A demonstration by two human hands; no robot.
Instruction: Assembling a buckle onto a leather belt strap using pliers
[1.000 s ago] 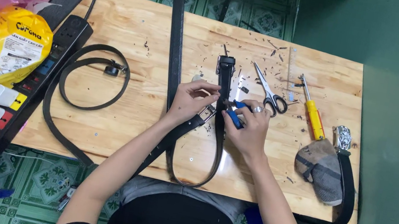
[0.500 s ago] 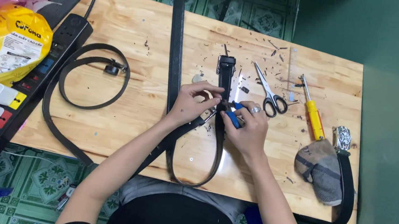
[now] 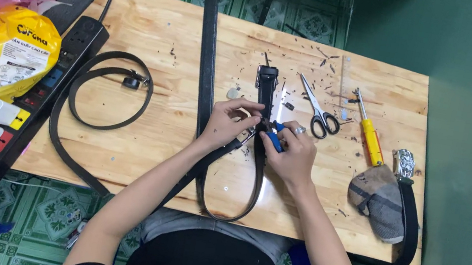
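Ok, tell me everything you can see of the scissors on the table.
The scissors lie flat on the wooden table, shut, with plain metal blades pointing up-left and black loop handles toward the lower right. They sit just right of the belt being worked, above the right hand, left of the yellow screwdriver. Nothing touches them; dark scraps lie around.

left hand [image 3: 226, 123], right hand [image 3: 290, 155], fingertips meeting
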